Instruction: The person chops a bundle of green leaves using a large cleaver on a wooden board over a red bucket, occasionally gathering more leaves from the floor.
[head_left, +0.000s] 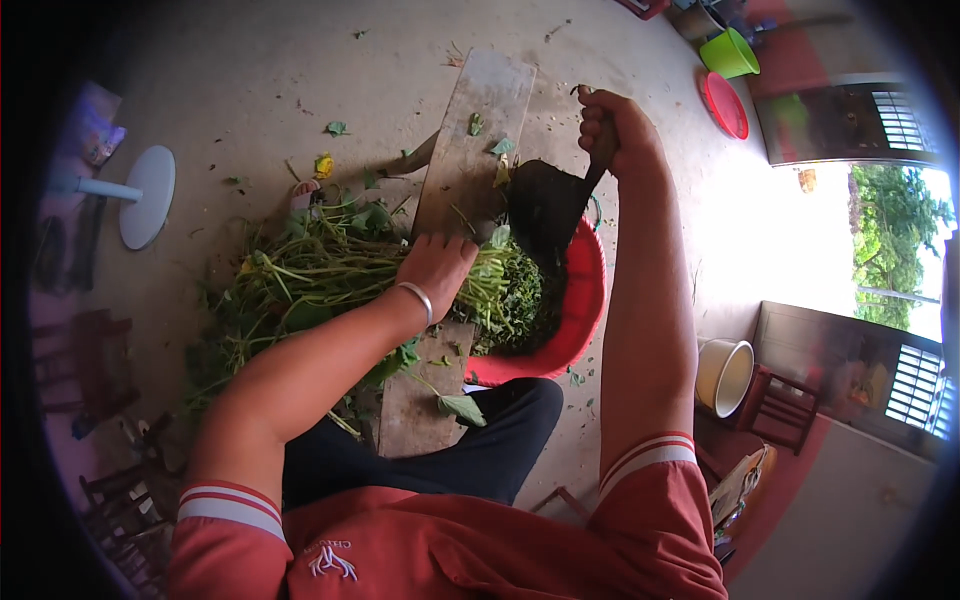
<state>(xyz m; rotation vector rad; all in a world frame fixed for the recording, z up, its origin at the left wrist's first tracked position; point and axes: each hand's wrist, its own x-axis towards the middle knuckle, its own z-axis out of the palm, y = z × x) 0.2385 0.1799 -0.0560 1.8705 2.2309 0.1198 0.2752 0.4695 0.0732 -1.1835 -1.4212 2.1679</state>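
Observation:
My left hand [437,272], with a bangle at the wrist, is closed over a thick bundle of leafy green stems [320,265] and presses it onto a long wooden board [490,90]. The cut stem ends stick out past the board's right side. In my right hand [622,130] is the handle of a cleaver [545,210] with a broad dark blade. The blade is raised just beyond the stem ends, tilted, over a red basin [592,275]. Finely chopped greens [520,310] lie in the basin, which the blade partly covers.
Loose leaves [337,128] and bits lie about the concrete floor. A white round-based stand [150,198] is at the left. Rightward are a cream bucket [725,377], a wooden chair [780,410] and an open doorway. A red tub [726,105] and green bucket [730,53] stand far right.

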